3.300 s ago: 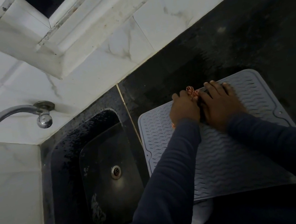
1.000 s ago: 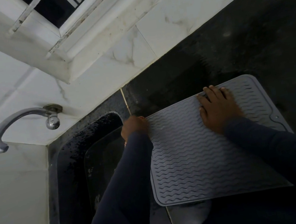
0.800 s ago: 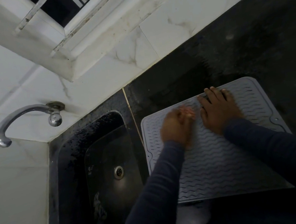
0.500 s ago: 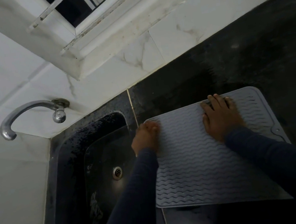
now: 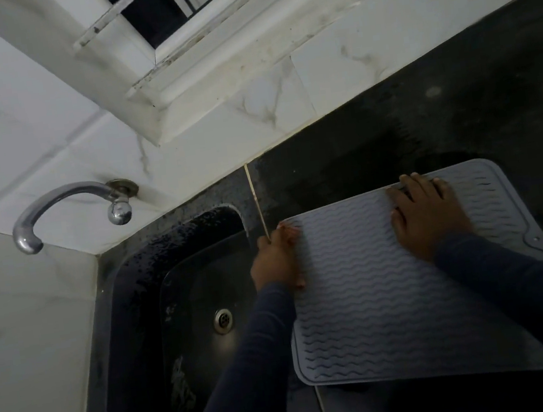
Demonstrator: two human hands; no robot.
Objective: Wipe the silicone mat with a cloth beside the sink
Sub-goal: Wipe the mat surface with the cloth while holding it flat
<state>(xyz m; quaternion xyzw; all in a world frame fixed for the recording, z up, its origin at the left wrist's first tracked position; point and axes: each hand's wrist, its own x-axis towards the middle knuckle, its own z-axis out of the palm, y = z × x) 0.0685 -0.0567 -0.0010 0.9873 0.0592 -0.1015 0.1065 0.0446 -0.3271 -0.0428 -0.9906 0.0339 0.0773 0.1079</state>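
Observation:
A grey silicone mat [image 5: 372, 299] with wavy ridges lies on the dark counter, right of the sink. My left hand [image 5: 275, 262] is at the mat's far left edge, next to the sink, and grips a reddish cloth [image 5: 290, 231]. Only a small strip of that cloth peeks out past the fingers. My right hand [image 5: 426, 214] lies flat on the mat near its far edge, fingers straight, pressing it down. Dark sleeves cover both arms.
The dark sink [image 5: 193, 306] with a round drain [image 5: 223, 320] sits left of the mat. A chrome tap [image 5: 66, 208] juts from the white tiled wall. The black counter [image 5: 458, 112] stretches behind and right of the mat. A window frame [image 5: 170, 22] is above.
My left hand swept the cloth back and forth across the mat's far part and now sits at the left edge. My right hand stayed put. The view tilted upward.

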